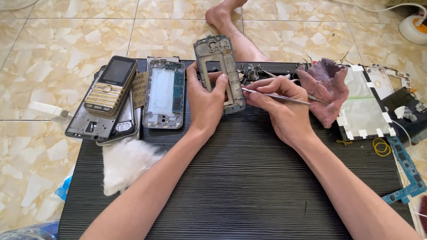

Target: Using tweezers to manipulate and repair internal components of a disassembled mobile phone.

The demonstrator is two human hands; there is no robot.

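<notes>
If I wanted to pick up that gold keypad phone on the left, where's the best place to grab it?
Grip the gold keypad phone by its two long side edges, coming down from above. It lies face up, slightly tilted, atop stacked phone frames, so its sides stand proud and free, while screen and keys are best left untouched.
</notes>
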